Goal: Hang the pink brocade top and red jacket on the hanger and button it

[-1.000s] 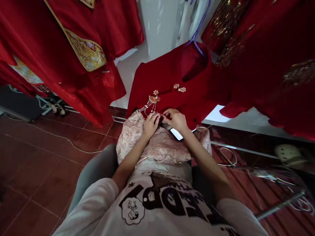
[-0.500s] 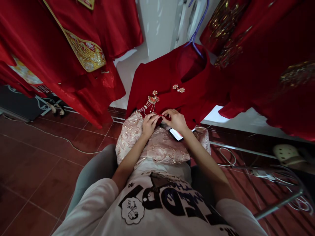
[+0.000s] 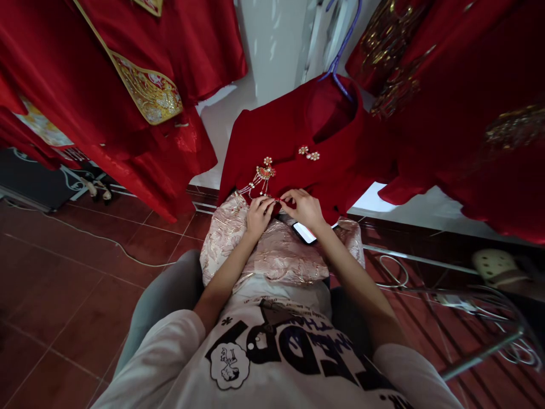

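Note:
A red garment (image 3: 272,130) hangs from a purple hanger (image 3: 336,63), its lower part reaching my lap. Gold flower ornaments (image 3: 309,153) and a fan-shaped brooch with bead strands (image 3: 264,173) sit on its front. My left hand (image 3: 259,216) and my right hand (image 3: 304,209) meet at the garment's lower front, fingertips pinched close together on a small red piece whose details are too small to tell. Under my hands, pink brocade fabric (image 3: 285,250) covers my lap. A phone with a lit screen (image 3: 305,233) lies on it beside my right wrist.
Red garments with gold embroidery (image 3: 147,94) hang at the left, and more (image 3: 460,113) at the right. A metal rack (image 3: 481,355) with white cables stands at the lower right, near a pale clog (image 3: 494,266). A cable (image 3: 121,247) crosses the tiled floor.

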Demonstrator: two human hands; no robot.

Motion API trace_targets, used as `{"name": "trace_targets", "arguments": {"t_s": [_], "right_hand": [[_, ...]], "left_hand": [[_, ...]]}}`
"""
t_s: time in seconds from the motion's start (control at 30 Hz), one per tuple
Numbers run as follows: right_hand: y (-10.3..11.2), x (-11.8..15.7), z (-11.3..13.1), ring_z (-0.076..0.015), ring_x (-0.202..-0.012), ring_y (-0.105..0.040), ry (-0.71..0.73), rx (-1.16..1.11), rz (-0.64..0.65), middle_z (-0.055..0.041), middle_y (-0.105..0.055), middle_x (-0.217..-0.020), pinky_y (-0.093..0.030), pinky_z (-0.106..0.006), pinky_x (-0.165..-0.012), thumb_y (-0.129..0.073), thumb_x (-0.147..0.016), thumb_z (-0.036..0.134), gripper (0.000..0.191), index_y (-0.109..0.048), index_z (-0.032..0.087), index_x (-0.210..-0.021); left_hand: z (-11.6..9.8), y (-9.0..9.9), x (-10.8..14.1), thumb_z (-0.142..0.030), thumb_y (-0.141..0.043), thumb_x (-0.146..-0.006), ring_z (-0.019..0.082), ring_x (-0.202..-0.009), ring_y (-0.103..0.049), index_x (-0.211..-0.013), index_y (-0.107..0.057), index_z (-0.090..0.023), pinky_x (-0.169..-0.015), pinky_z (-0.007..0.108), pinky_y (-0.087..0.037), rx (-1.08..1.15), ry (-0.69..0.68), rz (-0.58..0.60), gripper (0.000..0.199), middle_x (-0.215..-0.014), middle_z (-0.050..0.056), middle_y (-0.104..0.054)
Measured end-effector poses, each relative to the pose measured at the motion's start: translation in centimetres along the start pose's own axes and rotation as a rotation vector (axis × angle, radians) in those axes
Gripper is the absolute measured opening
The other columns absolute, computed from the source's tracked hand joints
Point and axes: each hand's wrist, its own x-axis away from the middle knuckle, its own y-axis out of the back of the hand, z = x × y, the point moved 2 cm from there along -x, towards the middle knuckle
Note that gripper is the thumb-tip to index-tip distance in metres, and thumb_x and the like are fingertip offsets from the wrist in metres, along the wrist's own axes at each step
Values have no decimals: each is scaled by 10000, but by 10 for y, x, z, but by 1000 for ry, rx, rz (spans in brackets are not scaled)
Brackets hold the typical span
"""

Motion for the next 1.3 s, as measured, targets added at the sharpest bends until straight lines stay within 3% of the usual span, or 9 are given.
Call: {"name": "trace_targets", "arguments": {"t_s": [0.47, 0.8, 1.0, 1.2, 1.3], "right_hand": [[2, 0, 2, -203, -905, -635, 39, -23, 22, -38, -723, -902, -464, -293, -705, -594, -893, 290, 119, -677, 227, -950], [3, 1, 3, -199, -901, -638, 31, -25, 17, -37, -718, -890, -455, -281, -682, -616, -889, 288, 102, -675, 224, -943], [1, 1, 3, -196, -909, -641, 15, -40, 29, -33, -721, -891, -463, -283, -693, -628, -880, 283, 94, -675, 224, -935], [6, 0, 3, -201, -878, -635, 4, -66, 12, -33, -712, -861, -468, -293, -692, -646, -845, 318, 110, -669, 228, -904], [17, -1, 3, -196, -849, -625, -13, -74, -29, -28, -703, -849, -469, -294, -697, -640, -808, 297, 102, -659, 229, -880]], "left_hand": [[-3, 4, 0, -327, -540, -1016, 177, -978, -677, -1062, -696, -193, -900, 351, -549, 25, -21, 5, 211, -1031, 81, -736], [-3, 3, -1, -390, -539, -1012, 185, -945, -686, -1015, -701, -197, -878, 363, -547, 118, 68, 30, 252, -998, 92, -743], [-3, 2, -2, -341, -546, -1008, 167, -908, -681, -997, -689, -194, -837, 326, -548, 111, 55, 5, 205, -943, 71, -734], [-9, 3, -5, -267, -594, -940, 177, -882, -656, -958, -676, -194, -842, 329, -546, 124, 113, 17, 111, -915, 64, -709], [-10, 5, -9, -273, -568, -940, 166, -870, -674, -992, -683, -182, -810, 300, -564, 194, 240, 13, 155, -933, 72, -713]]}}
